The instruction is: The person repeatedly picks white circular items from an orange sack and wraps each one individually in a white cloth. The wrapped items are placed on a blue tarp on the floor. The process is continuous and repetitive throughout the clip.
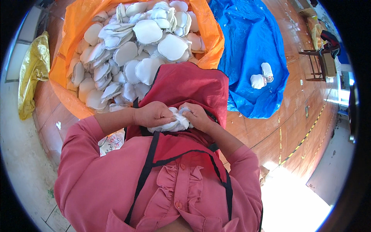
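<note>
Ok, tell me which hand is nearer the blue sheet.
Right. The right hand, on the white bundle's right side, is to the lower left of the blue sheet in view; the left hand, on the bundle's left side, is farther left.

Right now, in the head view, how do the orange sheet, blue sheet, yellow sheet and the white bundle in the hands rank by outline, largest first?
1. Orange sheet, counting its filled middle
2. Blue sheet
3. Yellow sheet
4. White bundle, partly covered by fingers
</note>
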{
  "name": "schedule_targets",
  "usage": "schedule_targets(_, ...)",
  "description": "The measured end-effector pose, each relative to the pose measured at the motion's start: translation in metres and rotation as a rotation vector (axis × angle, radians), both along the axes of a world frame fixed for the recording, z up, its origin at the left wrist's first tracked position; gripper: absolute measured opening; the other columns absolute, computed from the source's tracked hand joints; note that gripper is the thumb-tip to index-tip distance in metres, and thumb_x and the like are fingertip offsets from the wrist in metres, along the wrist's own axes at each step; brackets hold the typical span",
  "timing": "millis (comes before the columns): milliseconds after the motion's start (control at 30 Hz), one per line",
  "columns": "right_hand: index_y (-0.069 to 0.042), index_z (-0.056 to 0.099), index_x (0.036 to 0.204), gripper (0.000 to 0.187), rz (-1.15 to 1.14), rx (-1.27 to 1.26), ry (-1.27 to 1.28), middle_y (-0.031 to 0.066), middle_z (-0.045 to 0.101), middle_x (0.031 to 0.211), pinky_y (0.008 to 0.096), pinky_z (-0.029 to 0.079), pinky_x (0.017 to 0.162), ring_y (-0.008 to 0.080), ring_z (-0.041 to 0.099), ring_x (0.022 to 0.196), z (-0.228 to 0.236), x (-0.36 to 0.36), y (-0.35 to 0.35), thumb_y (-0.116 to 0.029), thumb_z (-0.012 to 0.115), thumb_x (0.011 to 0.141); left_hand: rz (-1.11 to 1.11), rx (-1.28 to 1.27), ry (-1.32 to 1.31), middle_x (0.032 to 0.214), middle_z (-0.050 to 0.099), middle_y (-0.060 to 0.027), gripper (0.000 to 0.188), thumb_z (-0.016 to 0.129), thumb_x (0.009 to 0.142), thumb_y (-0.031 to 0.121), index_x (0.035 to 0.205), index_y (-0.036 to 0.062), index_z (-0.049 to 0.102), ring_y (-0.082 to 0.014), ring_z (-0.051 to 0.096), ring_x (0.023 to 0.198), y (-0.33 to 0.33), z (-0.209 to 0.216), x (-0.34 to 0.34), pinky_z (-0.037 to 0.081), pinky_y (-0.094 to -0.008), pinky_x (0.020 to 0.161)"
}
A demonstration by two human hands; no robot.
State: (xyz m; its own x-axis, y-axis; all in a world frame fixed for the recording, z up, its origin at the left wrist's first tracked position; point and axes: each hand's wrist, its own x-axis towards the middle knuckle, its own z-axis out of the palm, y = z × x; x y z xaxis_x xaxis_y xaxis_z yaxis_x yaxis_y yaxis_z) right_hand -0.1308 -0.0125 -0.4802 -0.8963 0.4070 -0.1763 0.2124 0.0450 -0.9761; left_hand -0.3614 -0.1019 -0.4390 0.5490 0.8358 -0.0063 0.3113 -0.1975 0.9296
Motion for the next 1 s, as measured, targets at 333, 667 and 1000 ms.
schedule_targets(333,-0.003,0.062,0.099,0.032,0.012,0.150,0.036,0.0167,0.062,0.088,0.0398,0.049,0.076,0.0349,0.062,0.082,0.003,-0.007,0.009,-0.034,0.057,0.094,0.153,-0.299,0.015,0.106,0.058,-0.0103,0.036,0.072,0.087,0.025,0.110,0.0047,0.054,-0.0229,0.061,0.097,0.016,0.011,-0.006,0.048,-0.0344,0.082)
schedule_targets(667,-0.006,0.063,0.093,0.037,0.062,0.337,0.363,0.0131,0.063,0.086,0.0410,0.049,0.071,0.0343,0.062,0.079,0.014,-0.006,0.017,-0.041,0.053,0.093,-0.194,0.309,0.178,0.085,0.060,-0.0086,0.022,0.069,0.083,0.028,0.095,0.0104,0.061,-0.0309,0.060,0.082,0.028,0.017,-0.014,0.048,-0.0407,0.072)
schedule_targets(1000,-0.005,0.063,0.096,0.048,-0.004,0.312,0.374,0.0118,0.064,0.084,0.0414,0.050,0.069,0.0341,0.063,0.079,0.023,0.013,0.035,-0.051,0.052,0.095,-0.101,0.357,0.240,0.081,0.058,-0.0075,0.020,0.068,0.086,0.026,0.088,0.0081,0.059,-0.0312,0.058,0.078,0.015,0.029,-0.033,0.046,-0.0420,0.069)
